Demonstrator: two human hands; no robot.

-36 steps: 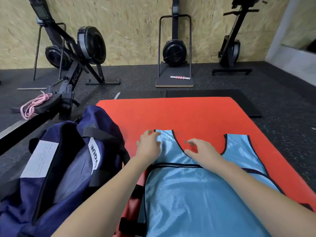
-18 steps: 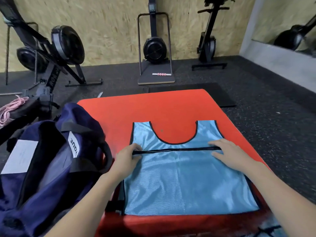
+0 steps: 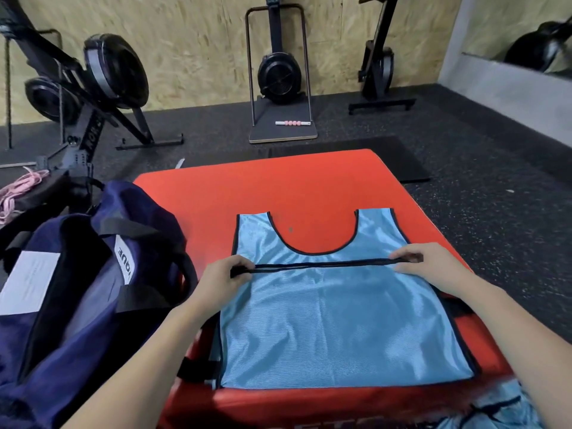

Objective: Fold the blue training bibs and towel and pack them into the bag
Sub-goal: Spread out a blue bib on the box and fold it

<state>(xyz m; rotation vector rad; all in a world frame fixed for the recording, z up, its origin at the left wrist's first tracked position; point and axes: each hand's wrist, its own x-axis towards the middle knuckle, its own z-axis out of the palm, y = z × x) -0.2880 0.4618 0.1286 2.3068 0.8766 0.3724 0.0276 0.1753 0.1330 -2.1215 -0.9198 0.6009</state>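
Two bibs [image 3: 334, 320]; one bag [image 3: 77, 289]

Bib [image 3: 337, 320]: light blue, shiny, fine woven texture, black trim along every edge. Mat [image 3: 294, 187] beneath it: bright red-orange, plain, one small dark speck inside the neck cut-out. Bag [image 3: 93, 292]: navy blue, black straps, one white label with dark lettering, one larger white patch. Second bib [image 3: 495, 410] at lower right: same light blue, black cord. Floor [image 3: 495, 196]: black, pale speckles. Wall [image 3: 192, 48]: tan chipboard, flecked. Rope [image 3: 18, 187] at left: pink. Exercise machines [image 3: 280, 74]: black. Roller [image 3: 292, 122]: white with pink beads.
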